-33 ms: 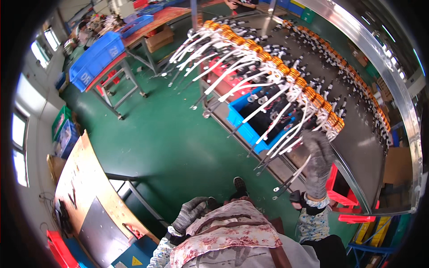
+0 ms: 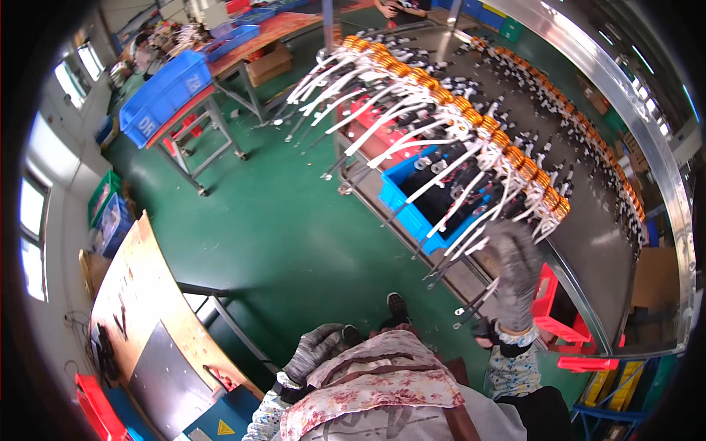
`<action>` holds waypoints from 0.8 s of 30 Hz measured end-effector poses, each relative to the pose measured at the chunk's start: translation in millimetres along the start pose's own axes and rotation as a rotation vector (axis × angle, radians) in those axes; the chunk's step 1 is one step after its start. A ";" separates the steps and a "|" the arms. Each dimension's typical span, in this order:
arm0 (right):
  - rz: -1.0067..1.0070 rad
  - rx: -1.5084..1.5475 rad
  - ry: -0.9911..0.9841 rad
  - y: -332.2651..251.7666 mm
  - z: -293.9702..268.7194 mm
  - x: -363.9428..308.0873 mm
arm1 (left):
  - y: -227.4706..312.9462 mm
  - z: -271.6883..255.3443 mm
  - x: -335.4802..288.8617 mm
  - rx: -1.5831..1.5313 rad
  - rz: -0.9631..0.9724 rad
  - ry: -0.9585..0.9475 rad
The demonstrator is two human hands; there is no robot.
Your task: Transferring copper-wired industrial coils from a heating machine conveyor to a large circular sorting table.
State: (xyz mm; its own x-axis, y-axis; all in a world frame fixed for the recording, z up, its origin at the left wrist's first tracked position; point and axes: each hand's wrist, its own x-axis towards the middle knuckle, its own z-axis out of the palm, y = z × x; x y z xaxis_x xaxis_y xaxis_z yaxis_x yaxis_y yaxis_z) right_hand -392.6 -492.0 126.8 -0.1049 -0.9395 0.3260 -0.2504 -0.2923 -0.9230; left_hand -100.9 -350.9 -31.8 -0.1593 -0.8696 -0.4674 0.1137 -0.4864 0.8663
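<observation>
Orange copper coils [image 2: 471,114] with long white-sleeved leads [image 2: 430,192] and dark tips lie in a slanting row along the metal table's near side. At the row's right end, my right hand [image 2: 517,275], in a grey glove, bends its fingers round some of the white leads; its fingertips are hidden. Lead ends with ring terminals [image 2: 460,312] stick out beside the wrist. My left hand [image 2: 315,351], also in a grey glove, is held low by the floral apron [image 2: 375,400]. Its fingers are curled, and whatever may be inside them cannot be seen.
Below the leads a blue bin [image 2: 393,195] holds black parts. Red bins [image 2: 553,294] hang near the table's right end. Another coil row [image 2: 581,117] lies at the far side. A wooden workbench [image 2: 140,294] stands left; blue crates [image 2: 165,99] sit on a stand behind. Another person [image 2: 403,10] is far back.
My right hand has shifted slightly left and away from the end coil, along the leads. The view has moved a little. My left hand stays by the apron.
</observation>
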 end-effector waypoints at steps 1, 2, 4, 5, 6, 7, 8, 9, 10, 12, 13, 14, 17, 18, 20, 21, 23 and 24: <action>0.038 0.086 -0.080 -17.0 27.1 -8.0 | -3.9 -9.7 -4.3 0.038 0.035 0.022; 0.004 0.191 -0.234 -5.8 45.3 -14.3 | -4.7 -15.6 -9.5 0.036 0.048 0.030; -0.160 0.017 -0.570 -8.5 85.6 -29.5 | -3.4 -26.2 -25.5 -0.024 0.044 0.124; 0.040 0.127 -0.780 -17.8 113.1 -43.2 | -6.1 -33.2 -39.0 -0.058 0.036 0.194; -0.228 0.090 -0.898 -6.4 140.4 -53.6 | -7.0 -37.1 -50.5 -0.061 0.050 0.204; -0.377 -0.051 -1.053 -11.0 156.6 -62.2 | -6.0 -39.1 -59.2 -0.082 0.095 0.259; -0.480 -0.216 -1.299 -21.3 173.4 -66.2 | -8.1 -43.2 -69.0 -0.104 0.136 0.330; -0.606 -0.230 -1.364 -16.2 186.4 -78.3 | -11.5 -47.2 -77.2 -0.135 0.194 0.375; -0.755 -0.349 -1.453 -10.4 200.7 -91.5 | -10.5 -49.3 -90.0 -0.143 0.209 0.464; -0.698 -0.459 -1.708 -24.4 222.2 -100.1 | -20.4 -58.6 -110.9 -0.212 0.249 0.579; -0.726 -0.436 -1.738 -23.4 232.0 -106.9 | -20.0 -58.5 -121.0 -0.246 0.275 0.629; -0.796 -0.276 -1.652 -18.2 235.9 -111.2 | -16.8 -55.8 -129.8 -0.285 0.302 0.685; -0.756 -0.181 -1.813 -32.1 270.6 -119.5 | -20.5 -53.7 -154.0 -0.351 0.350 0.758; -0.757 -0.204 -1.830 -33.7 278.9 -121.3 | -19.4 -54.2 -158.1 -0.353 0.362 0.768; -0.865 -0.247 -1.856 -33.4 297.4 -129.3 | -15.6 -50.8 -166.1 -0.445 0.366 0.807; -0.919 -0.270 -1.905 -33.3 307.8 -132.3 | -9.3 -50.4 -169.7 -0.412 0.387 0.828; -1.025 -0.243 -1.993 -36.3 330.4 -142.4 | -7.0 -50.6 -174.8 -0.289 0.449 0.928; -1.081 -0.199 -2.051 -44.6 344.2 -147.9 | -0.3 -54.3 -180.5 -0.186 0.426 0.976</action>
State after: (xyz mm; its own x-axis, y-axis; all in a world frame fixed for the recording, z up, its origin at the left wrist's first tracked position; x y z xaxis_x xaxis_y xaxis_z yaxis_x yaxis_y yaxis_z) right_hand -34.6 -401.5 49.3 0.8050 0.5685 -0.1698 0.3999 -0.7313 -0.5525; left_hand -18.9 -198.4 42.7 0.7693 -0.6224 -0.1439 0.1354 -0.0613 0.9889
